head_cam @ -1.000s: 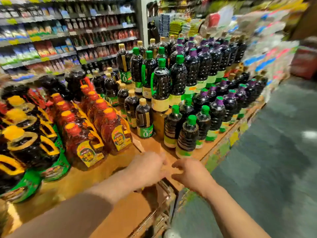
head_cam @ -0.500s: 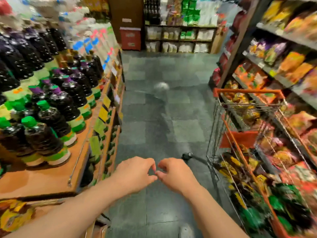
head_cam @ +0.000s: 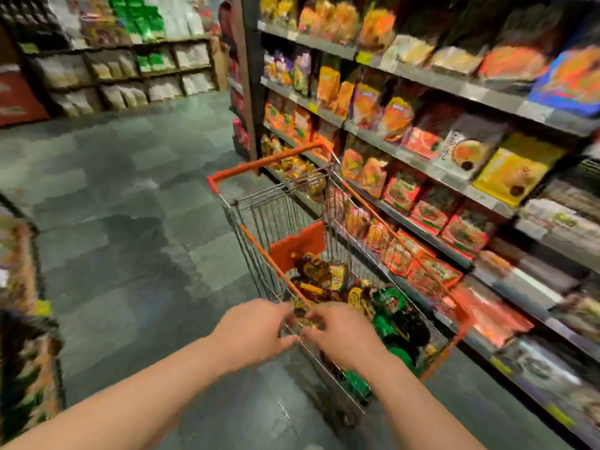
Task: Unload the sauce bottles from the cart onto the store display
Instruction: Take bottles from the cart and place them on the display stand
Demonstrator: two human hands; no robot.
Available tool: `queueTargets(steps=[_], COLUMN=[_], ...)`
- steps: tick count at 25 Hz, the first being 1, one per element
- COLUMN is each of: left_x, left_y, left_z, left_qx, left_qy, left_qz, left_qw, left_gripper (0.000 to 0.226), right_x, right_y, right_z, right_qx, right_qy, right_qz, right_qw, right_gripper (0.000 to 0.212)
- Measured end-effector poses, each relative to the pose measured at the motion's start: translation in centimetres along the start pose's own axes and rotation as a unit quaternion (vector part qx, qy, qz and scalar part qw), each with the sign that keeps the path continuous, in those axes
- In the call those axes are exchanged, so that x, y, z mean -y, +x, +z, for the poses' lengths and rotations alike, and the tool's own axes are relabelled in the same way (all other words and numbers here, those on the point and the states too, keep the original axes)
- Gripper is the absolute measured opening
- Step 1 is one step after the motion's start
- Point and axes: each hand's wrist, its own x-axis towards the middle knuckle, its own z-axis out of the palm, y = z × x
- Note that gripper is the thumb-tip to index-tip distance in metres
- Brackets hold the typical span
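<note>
A wire shopping cart (head_cam: 272, 161) with orange trim stands in the aisle beside the right-hand shelves. In its basket lie several sauce bottles: dark ones with yellow labels (head_cam: 319, 269) and ones with green wrapping (head_cam: 388, 308). My left hand (head_cam: 250, 332) and my right hand (head_cam: 342, 336) hover close together over the cart's near left rim, fingers loosely curled toward each other, holding nothing. Whether they touch the rim is lost in blur. The edge of the store display (head_cam: 22, 274) shows at far left, heavily blurred.
Tall shelves (head_cam: 422, 125) of orange and red snack packets run along the right, close against the cart. Grey tiled floor (head_cam: 130, 222) stretches left and ahead. More shelving (head_cam: 130, 69) lines the far end of the aisle.
The view has swung right, from the bottle display to the aisle and then onto the cart. Both hands kept the same close, empty posture and now hang over the cart's rim.
</note>
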Motion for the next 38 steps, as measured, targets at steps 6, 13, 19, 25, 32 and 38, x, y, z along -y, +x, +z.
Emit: queueTargets(steps=[6, 13, 19, 25, 32, 38], left_x=[1.5, 8.8, 13.1, 16.2, 16.7, 17.7], left_y=[10.1, 23.2, 32.9, 40.6, 49.2, 53.4], left_z=[-0.3, -1.9, -3.0, 1.3, 9.9, 15.7], left_qx=[0.023, 0.043, 0.098, 0.159, 0.274, 0.326], left_qy=[0.028, 0.097, 0.148, 0.13, 0.174, 0.177], left_qz=[0.028, 0.133, 0.21, 0.201, 0.15, 0.126], left_qw=[0.999, 0.985, 0.961, 0.958, 0.934, 0.92], left_gripper=[0.039, 0.048, 0.05, 0.043, 0.043, 0.033], right_x=[-6.9, -7.6, -7.1, -9.8, -18.6, -25.0], right_y=[4.1, 14.3, 22.3, 27.2, 35.0, 41.9], right_z=[-0.6, 1.3, 3.3, 8.4, 13.9, 17.6], right_qx=[0.005, -0.009, -0.012, 0.004, 0.034, 0.104], right_qy=[0.029, 0.069, 0.106, 0.176, 0.199, 0.116], right_qz=[0.098, 0.211, 0.312, 0.366, 0.367, 0.315], right_qw=[0.995, 0.975, 0.944, 0.914, 0.908, 0.936], right_gripper=[0.036, 0.039, 0.049, 0.048, 0.037, 0.035])
